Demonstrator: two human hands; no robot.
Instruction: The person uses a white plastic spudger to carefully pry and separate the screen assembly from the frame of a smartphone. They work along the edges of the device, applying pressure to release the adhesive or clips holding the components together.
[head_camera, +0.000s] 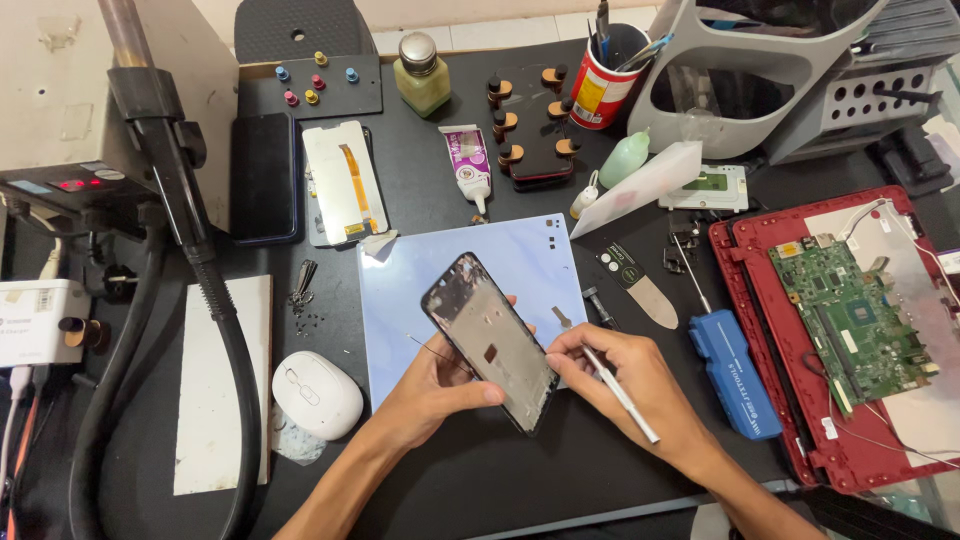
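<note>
Item: black phone frame (490, 341), raised at a tilt over the pale blue mat (520, 262) on the dark surface (480, 480).

Left hand (432, 388): fingers closed around the frame's lower edge.

Right hand (630, 385): fingers pinched on a slim white tool (620, 392), tip at the frame's right edge.

Handling advice: steady the frame firmly; apply light, shallow strokes.

Obscured: tool tip contact; frame's underside; small screws (308, 318) indistinct.

Phone frame (490, 340) above work mat (400, 300)
</note>
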